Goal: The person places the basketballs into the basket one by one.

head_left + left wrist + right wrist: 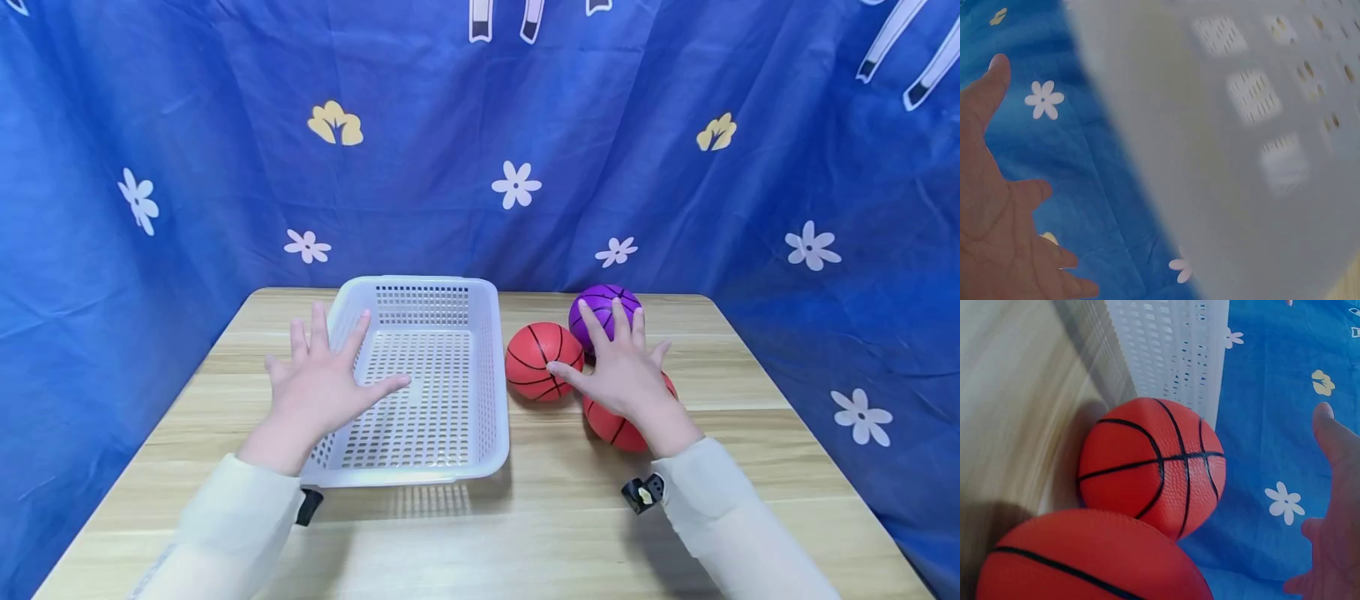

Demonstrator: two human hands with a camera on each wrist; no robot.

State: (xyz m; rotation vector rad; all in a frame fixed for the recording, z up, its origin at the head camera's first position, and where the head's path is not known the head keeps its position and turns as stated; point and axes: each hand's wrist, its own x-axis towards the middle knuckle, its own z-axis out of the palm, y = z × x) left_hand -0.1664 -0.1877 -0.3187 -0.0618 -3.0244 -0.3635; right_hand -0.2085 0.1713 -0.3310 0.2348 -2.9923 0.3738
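A white perforated plastic basket [416, 477] stands on the table, left of centre. My left hand [318, 387] is over its left side with fingers spread, holding nothing; in the left wrist view the hand [1004, 206] is beside the basket wall [1179, 156]. On the right, my right hand [626, 371] hovers over a group of small basketballs, its fingers spread and nothing held. One red ball [542, 358] sits against the basket's right side, a purple ball [600, 296] lies behind, and another red ball [615, 429] is partly hidden beneath the hand. Both red balls show in the right wrist view.
The light wooden table [465, 550] has a blue curtain [420, 167] with white flowers around its back and sides. A black strap with a small device [643, 493] is on the right wrist, below the white sleeve cuff.
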